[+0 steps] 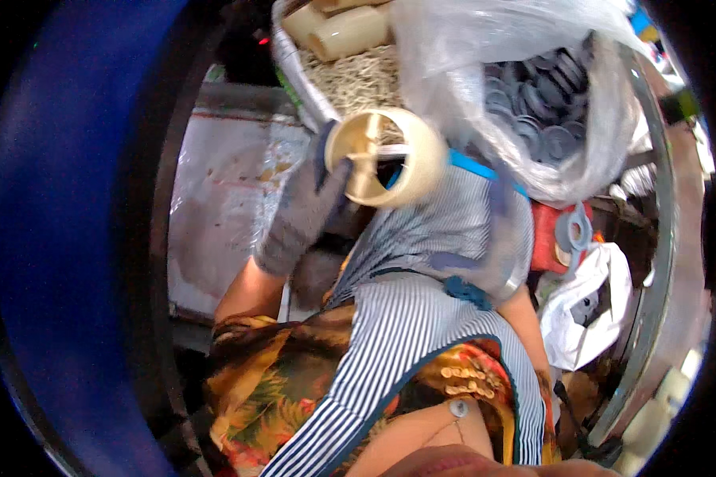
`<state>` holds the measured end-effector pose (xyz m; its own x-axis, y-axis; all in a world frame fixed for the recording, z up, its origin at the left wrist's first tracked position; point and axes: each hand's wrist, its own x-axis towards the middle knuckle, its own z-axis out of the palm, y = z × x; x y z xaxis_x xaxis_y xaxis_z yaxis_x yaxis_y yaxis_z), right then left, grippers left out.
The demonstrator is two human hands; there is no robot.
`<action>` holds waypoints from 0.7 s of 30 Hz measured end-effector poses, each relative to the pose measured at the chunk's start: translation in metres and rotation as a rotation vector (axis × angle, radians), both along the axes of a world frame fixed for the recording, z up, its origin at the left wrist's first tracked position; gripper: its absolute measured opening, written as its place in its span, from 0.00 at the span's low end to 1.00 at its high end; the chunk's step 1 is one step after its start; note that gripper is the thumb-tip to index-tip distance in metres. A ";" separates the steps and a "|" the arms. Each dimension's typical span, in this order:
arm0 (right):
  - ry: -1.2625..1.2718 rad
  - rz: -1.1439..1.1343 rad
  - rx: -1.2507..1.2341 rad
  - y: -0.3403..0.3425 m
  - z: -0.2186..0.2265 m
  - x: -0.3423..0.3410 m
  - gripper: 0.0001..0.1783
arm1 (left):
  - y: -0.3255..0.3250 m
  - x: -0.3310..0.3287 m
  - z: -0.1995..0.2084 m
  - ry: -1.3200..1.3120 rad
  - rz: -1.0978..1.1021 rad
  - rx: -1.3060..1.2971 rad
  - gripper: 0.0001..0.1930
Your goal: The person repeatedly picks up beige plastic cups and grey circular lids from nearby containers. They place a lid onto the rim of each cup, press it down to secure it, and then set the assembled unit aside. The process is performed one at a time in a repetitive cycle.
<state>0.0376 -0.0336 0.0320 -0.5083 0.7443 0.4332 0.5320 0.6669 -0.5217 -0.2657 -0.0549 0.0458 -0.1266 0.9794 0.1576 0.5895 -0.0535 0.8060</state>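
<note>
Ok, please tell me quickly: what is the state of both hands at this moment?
Left hand: holding the cream hollow cylinder.
Right hand: blurred over the striped apron; open or closed cannot be told.

- Brightness is moderate across the middle and stronger toward the right edge, where pale shapes wash out; the exact light source cannot be told.
- Milky glare streaks the crumpled clear plastic bag (453, 56), and the white plastic bag (554, 334) nearly bleaches out.
- Shade dulls the dark grey round plastic discs (537, 95).
- Motion blur smears the grey-gloved right grip (489, 258) and softens the wide cream plastic ring (426, 155).
- The striped blue-and-white apron (406, 306) looks sharper.
- Fisheye distortion bows the deep-blue panel (71, 238), grainy and dim; the corners fall black.
</note>
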 end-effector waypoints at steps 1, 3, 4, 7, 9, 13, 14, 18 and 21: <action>-0.030 0.024 0.128 0.012 0.003 -0.022 0.65 | 0.001 0.019 0.005 -0.014 -0.106 -0.034 0.30; 0.184 -0.047 0.102 0.023 -0.009 -0.024 0.66 | -0.008 0.058 0.047 -0.225 -0.158 -0.155 0.33; 0.289 -0.012 -0.007 0.027 -0.007 -0.016 0.67 | -0.002 0.055 0.046 -0.200 -0.243 0.041 0.35; 0.599 0.199 -0.433 0.028 -0.010 0.013 0.74 | 0.000 0.060 0.054 0.377 -0.247 0.509 0.32; 0.604 0.315 -0.545 0.024 -0.017 0.023 0.74 | 0.010 0.075 0.060 0.482 -0.659 0.585 0.29; 0.685 0.193 -0.768 0.006 -0.041 0.041 0.75 | 0.043 0.111 0.022 0.505 -0.747 0.485 0.26; 0.615 0.178 -0.728 0.005 -0.042 0.045 0.74 | 0.036 0.116 0.022 0.534 -0.699 0.515 0.28; 0.438 0.106 -0.468 -0.009 -0.034 0.052 0.73 | 0.030 0.126 0.016 0.452 -0.821 0.439 0.28; 0.458 0.018 -0.360 -0.021 -0.032 0.042 0.69 | 0.028 0.136 0.011 0.539 -1.040 0.456 0.25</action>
